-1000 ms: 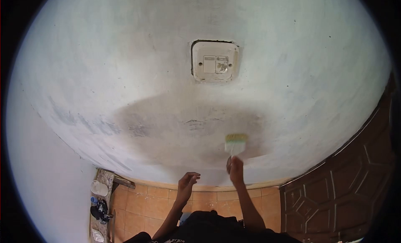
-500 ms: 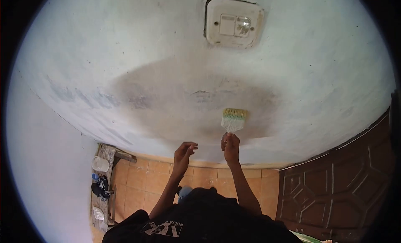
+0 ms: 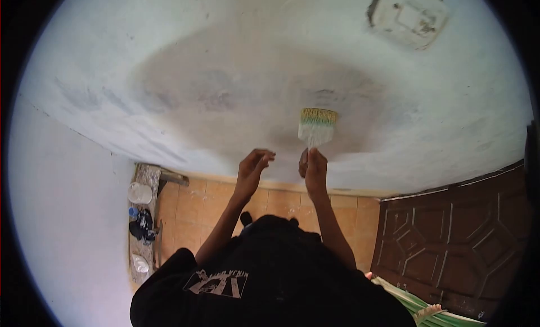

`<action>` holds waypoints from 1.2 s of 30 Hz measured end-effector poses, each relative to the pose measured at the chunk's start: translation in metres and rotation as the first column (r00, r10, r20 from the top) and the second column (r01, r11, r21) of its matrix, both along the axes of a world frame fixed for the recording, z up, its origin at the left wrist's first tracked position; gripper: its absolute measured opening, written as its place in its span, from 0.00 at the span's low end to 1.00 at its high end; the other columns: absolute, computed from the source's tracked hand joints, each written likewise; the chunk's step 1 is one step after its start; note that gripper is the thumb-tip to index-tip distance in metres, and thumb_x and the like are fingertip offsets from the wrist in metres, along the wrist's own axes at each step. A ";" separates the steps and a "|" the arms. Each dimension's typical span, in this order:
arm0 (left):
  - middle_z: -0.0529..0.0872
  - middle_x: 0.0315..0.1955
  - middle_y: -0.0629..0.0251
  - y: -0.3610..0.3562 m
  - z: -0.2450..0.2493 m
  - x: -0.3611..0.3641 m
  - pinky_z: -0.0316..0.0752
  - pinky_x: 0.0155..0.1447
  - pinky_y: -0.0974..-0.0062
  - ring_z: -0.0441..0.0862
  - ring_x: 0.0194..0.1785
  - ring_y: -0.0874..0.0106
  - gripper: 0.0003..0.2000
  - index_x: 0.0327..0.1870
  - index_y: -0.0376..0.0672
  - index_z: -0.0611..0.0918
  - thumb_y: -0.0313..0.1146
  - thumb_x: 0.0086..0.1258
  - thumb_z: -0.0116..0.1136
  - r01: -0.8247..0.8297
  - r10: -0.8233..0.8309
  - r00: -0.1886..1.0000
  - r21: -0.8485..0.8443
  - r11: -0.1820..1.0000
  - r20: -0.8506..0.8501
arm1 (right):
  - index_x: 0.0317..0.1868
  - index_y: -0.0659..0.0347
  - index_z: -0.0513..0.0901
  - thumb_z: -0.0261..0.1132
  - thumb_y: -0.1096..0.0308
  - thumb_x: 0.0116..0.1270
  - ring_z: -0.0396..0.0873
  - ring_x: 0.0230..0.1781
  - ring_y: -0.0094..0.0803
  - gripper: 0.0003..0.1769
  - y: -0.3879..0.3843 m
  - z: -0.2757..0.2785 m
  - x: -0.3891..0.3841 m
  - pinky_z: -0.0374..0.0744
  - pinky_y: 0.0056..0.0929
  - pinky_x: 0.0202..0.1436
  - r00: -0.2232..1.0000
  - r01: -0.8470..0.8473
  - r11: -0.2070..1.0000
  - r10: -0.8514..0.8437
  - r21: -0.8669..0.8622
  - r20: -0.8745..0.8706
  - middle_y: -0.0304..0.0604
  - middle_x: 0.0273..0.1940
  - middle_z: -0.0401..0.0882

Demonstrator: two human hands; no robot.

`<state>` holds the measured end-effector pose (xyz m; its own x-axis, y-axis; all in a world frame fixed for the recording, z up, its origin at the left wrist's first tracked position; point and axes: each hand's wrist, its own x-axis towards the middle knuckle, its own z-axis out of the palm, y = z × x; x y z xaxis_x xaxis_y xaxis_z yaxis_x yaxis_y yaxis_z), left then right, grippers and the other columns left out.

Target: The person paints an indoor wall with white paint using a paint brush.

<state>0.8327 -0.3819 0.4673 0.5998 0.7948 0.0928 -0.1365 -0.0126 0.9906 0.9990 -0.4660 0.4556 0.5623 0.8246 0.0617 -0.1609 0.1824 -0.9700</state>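
A wide paintbrush with yellow-green bristles and a pale, paint-smeared base points upward in front of the wall. Its handle is gripped by my right hand, fingers closed around it. To the left, my left hand is raised near the wall, holding nothing, its fingers loosely bent and the thumb a little apart. Behind both hands the pale wall bears a large grey-brown shadow and darker smudges. Whether the bristles touch the wall cannot be told.
A switch plate sits high on the wall. At left, a wooden bench carries a white tub, a dark paint-spotted cloth and a white bag. A brown panelled door is at right, above orange floor tiles.
The view has tilted, so the switch plate sits further up and right. Both hands and the brush appear higher in view. My right hand keeps its grip on the brush.
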 end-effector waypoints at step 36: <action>0.84 0.46 0.65 0.034 0.002 -0.021 0.72 0.56 0.72 0.79 0.52 0.73 0.12 0.49 0.39 0.80 0.38 0.77 0.53 0.094 -0.092 0.995 -0.055 0.994 0.042 | 0.21 0.54 0.62 0.45 0.45 0.79 0.52 0.12 0.16 0.30 0.006 -0.088 -0.042 0.53 0.20 0.15 0.995 0.055 0.959 -0.029 -0.278 0.097 0.27 0.15 0.54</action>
<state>0.8114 -0.3475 0.4693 0.6679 0.7405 0.0740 -0.1734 0.0582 0.9831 0.9572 -0.4602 0.3675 0.5995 0.7919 -0.1160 -0.0678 -0.0942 -0.9932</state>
